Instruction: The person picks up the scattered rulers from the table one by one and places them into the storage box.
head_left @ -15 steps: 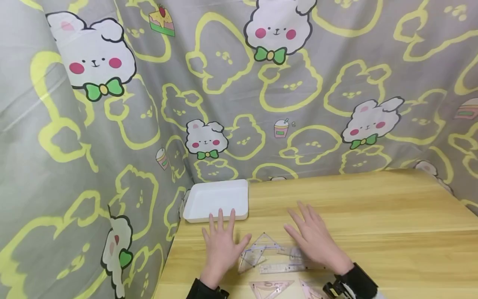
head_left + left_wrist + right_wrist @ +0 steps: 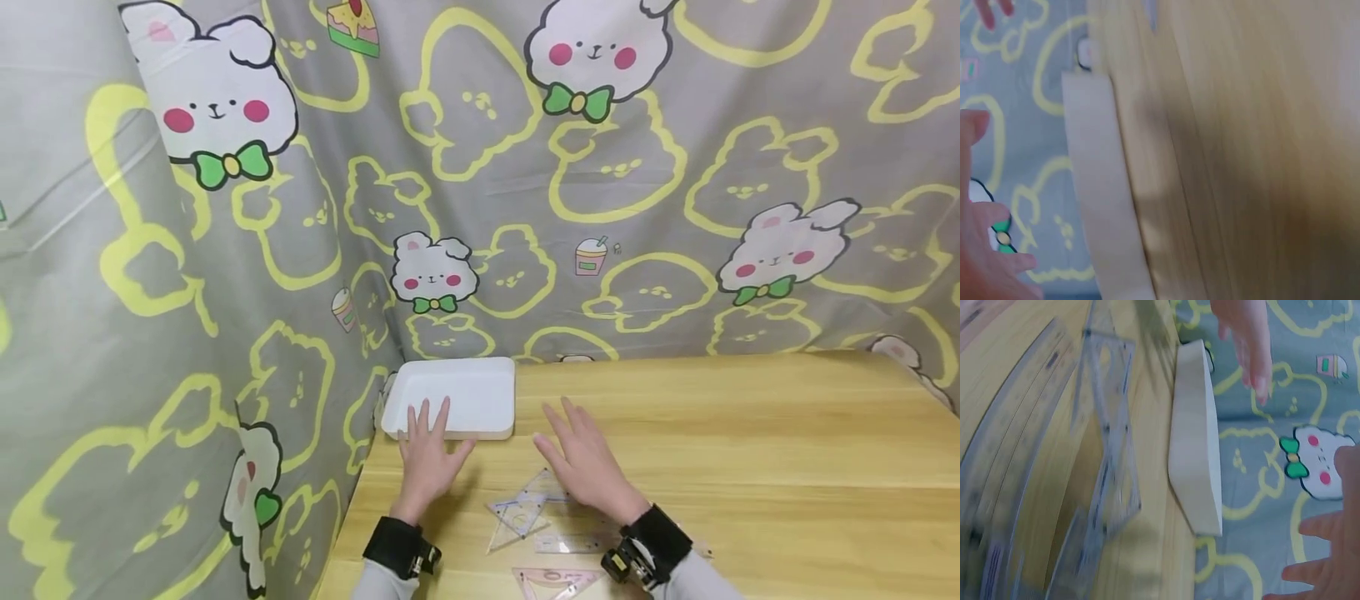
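Observation:
With fingers spread, my left hand [image 2: 427, 468] is held over the front left part of a white tray [image 2: 495, 434], holding nothing. To its right, my right hand [image 2: 588, 462] hovers above the table, fingers extended and nothing in them. Clear set squares [image 2: 522, 510] overlap each other between and below the hands. A clear ruler [image 2: 566, 543] lies just in front of them, partly covered by the right forearm. Nearest me is a pink-tinted set square [image 2: 555, 577]. The right wrist view shows the clear ruler [image 2: 1016, 425] blurred and the tray's side wall [image 2: 1191, 437].
A wooden table [image 2: 787, 450] stretches to the right. Behind and to the left hangs a grey curtain [image 2: 495, 208] printed with rabbits, close against the tray. Both wrists carry black straps [image 2: 656, 542] with small devices.
Both hands have moved left and forward, the left one closer over the tray. The head view has shifted slightly. The tray and drawing tools look unmoved on the table.

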`<state>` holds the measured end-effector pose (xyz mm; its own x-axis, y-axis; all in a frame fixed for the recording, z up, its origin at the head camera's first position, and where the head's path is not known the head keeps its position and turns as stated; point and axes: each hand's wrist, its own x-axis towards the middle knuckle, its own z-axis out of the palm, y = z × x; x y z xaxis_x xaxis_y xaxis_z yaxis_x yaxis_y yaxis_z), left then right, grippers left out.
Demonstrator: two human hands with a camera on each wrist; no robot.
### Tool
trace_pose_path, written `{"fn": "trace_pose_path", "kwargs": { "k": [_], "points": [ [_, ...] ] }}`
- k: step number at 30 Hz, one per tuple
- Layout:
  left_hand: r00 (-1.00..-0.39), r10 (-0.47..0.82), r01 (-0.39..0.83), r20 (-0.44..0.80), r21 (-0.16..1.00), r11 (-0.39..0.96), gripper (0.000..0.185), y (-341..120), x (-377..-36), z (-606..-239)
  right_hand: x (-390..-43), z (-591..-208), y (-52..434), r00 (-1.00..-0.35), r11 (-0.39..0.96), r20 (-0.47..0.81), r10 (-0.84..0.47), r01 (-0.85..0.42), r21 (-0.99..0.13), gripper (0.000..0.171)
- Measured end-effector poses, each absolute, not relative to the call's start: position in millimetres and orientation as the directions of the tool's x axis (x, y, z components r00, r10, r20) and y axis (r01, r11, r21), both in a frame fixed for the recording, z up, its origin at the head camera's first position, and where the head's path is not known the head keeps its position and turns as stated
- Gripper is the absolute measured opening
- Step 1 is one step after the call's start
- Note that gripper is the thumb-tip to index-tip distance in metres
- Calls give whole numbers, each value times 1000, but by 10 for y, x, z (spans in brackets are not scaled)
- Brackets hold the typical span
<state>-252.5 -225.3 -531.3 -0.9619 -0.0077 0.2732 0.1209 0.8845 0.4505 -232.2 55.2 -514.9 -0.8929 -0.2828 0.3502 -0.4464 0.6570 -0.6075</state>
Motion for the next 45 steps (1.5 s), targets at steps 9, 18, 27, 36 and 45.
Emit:
{"fn": "trace_pose_path", "kwargs": {
  "k": [9,18,27,36,45],
  "points": [
    [-931,-62,122,359,467,876,76,-2671,-2912,-5396,-2612,-5322,195,-866,592,445,-228,-486,-642,61],
    [-898,-142,101,417,509,855,60,-3010,-3041,-5583,-2987,-5614,-116,-963,396,210,-166,-260,-881,66],
    [-961,-170,50,219,740,671,77,-3142,-3130,-5931,-3169,-5874,-293,-983,264,145,-112,-170,-949,72],
    [-979,-151,53,135,890,453,85,-3244,-3297,-5906,-3366,-5924,-299,-966,317,198,-166,-242,-917,76],
    [-981,-181,-18,66,905,426,85,-3422,-3317,-5786,-3444,-5903,-461,-980,262,126,-156,-164,-951,76]
  ]
}}
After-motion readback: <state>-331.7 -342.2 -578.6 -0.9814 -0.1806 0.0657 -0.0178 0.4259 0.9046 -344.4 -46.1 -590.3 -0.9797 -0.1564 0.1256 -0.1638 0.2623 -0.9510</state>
